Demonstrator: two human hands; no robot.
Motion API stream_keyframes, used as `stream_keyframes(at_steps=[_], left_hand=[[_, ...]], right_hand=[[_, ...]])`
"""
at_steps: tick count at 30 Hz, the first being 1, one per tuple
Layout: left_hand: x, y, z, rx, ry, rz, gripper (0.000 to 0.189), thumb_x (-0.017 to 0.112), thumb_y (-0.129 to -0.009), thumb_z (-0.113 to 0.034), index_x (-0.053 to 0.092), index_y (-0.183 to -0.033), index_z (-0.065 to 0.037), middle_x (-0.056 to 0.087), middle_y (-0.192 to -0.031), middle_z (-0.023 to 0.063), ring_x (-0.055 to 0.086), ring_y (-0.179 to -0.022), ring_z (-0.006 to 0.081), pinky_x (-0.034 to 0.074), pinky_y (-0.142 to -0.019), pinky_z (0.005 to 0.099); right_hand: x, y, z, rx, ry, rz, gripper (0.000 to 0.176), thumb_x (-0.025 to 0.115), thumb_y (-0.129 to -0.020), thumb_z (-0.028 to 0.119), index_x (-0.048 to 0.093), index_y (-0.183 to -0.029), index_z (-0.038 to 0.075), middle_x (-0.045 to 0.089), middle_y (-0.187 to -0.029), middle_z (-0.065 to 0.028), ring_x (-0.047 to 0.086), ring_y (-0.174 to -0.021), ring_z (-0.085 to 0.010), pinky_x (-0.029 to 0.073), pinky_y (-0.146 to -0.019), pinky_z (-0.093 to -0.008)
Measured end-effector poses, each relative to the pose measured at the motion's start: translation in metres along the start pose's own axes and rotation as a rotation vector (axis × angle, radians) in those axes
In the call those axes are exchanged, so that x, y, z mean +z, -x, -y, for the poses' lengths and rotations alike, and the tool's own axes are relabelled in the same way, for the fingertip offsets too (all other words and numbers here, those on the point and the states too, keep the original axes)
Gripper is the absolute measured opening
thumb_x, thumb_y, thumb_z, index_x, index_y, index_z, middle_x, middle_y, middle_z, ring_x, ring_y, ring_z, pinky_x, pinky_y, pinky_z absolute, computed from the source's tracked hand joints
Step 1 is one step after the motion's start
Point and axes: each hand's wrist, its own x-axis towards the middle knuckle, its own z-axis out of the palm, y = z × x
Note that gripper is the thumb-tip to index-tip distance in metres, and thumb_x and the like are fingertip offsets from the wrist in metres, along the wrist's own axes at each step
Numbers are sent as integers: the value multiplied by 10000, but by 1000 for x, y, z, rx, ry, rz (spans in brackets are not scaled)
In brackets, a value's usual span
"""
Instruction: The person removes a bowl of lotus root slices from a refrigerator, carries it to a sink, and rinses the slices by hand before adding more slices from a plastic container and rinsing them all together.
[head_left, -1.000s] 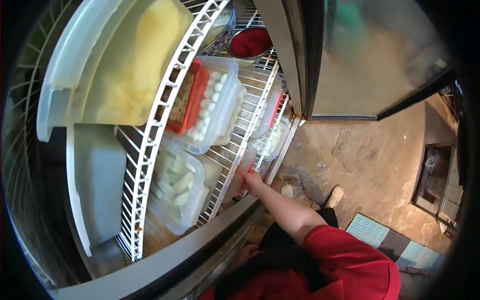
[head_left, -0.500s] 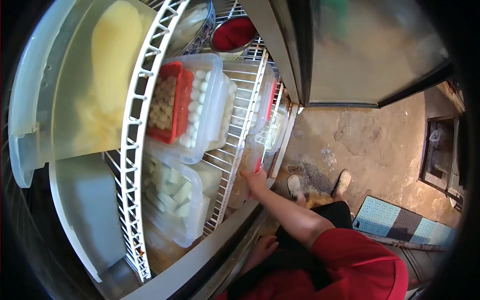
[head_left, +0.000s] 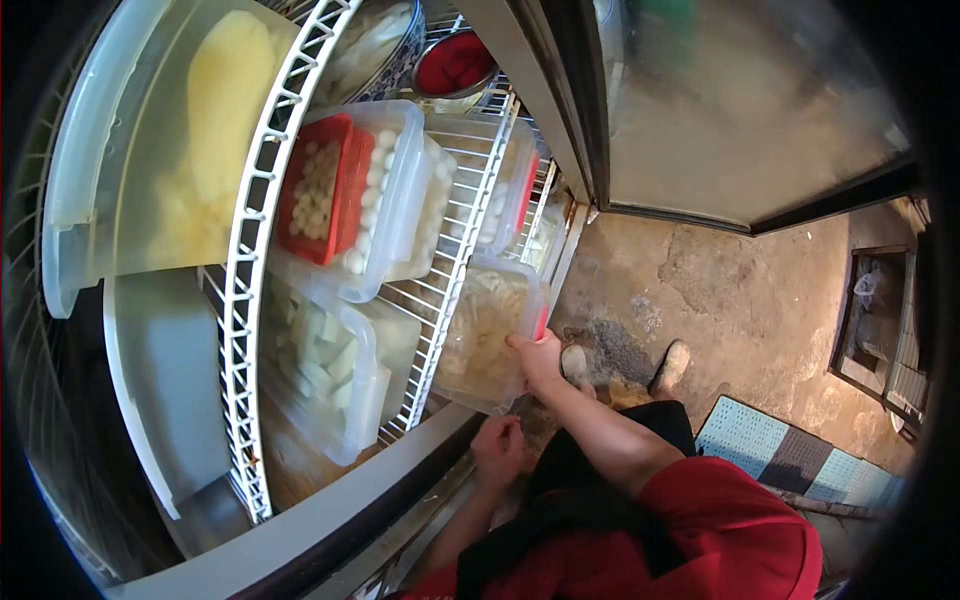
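Observation:
A clear plastic container (head_left: 480, 325) with pale contents, blurred to my view, is partly out from the lower shelf of an open fridge. My right hand (head_left: 540, 362) grips its near edge by the red clip (head_left: 541, 318). My left hand (head_left: 499, 445) is just below the container's near corner, fingers curled, apparently apart from it and holding nothing. On the white wire shelf (head_left: 437, 335) above stand a tub of white blocks (head_left: 325, 350) and a clear tub of white balls (head_left: 368, 215). A red basket (head_left: 350, 190) of smaller pale balls sits in that tub.
A large tub (head_left: 130, 200) with a yellowish piece in liquid stands on the upper shelf. A patterned bowl (head_left: 400, 60) and a bowl of red contents (head_left: 455, 65) sit farther along. The glass door (head_left: 740, 130) stands open over the brown floor (head_left: 740, 300); a mat (head_left: 800, 450) lies at right.
My right hand has drawn the clear container outward from under the shelf, so more of it shows. My left hand has risen toward its corner. The view has shifted slightly.

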Motion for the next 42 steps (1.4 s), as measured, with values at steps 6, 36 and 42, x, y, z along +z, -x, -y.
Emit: stream_keyframes(at_steps=[6, 36, 42], left_hand=[[-1, -62, -14, 258, -366, -272, 208, 566, -811, -90, 566, -994, 7, 551, -893, 205, 524, -890, 345, 416, -802, 399], [48, -203, 4, -360, -63, 141, 542, 482, -895, -473, 573, -1080, 28, 605, -1022, 130, 541, -927, 178, 416, -833, 314], [135, -155, -99, -248, 41, 311, 528, 482, -903, -462, 531, -1125, 14, 579, -1074, 122, 519, -980, 188, 403, -864, 317]], right_hand=[[-38, 19, 35, 28, -2, 8, 175, 661, -643, 94, 590, -781, 11, 568, -691, -13, 535, -608, -112, 442, -565, -278], [-294, 23, 49, 41, -106, -158, 280, 580, -644, 61, 562, -914, -8, 562, -778, -47, 528, -701, -150, 451, -656, -278], [-399, 91, 80, -6, -294, -240, 304, 578, -646, 60, 564, -943, -5, 573, -825, -54, 536, -746, -157, 452, -704, -292]])
